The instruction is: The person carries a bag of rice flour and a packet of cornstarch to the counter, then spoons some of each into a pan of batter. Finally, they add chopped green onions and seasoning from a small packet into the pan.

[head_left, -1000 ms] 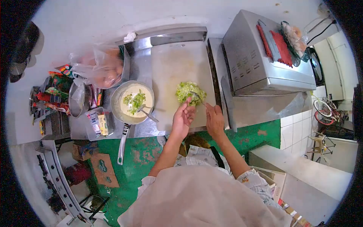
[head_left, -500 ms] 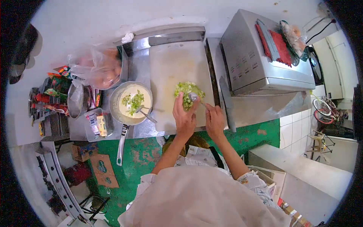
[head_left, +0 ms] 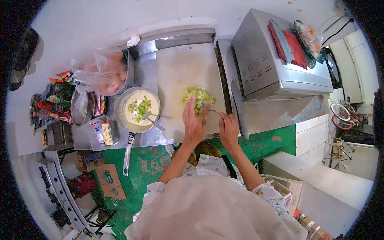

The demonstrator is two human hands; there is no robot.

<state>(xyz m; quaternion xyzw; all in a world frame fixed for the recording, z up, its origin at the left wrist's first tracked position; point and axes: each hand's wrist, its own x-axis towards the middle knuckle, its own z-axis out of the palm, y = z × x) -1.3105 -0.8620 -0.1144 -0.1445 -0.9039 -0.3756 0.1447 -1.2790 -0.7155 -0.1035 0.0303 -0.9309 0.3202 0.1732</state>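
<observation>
You've got bare cutting board (head_left: 184,64) free above the greens (head_left: 198,96); pan (head_left: 127,154) crowds the left, metal appliance (head_left: 276,68) walls the right.

Steel desk (head_left: 146,66) against white wall. White cutting board (head_left: 182,66) at middle, reaching from far edge almost to near edge. Pan (head_left: 137,107) of pale batter just left of board, handle sticking out past near edge. Clear plastic bag (head_left: 100,74) at far left corner. Steel bowl (head_left: 82,106) and clear tub (head_left: 102,132) at left end. Boxy steel appliance (head_left: 280,64) at right end.
</observation>
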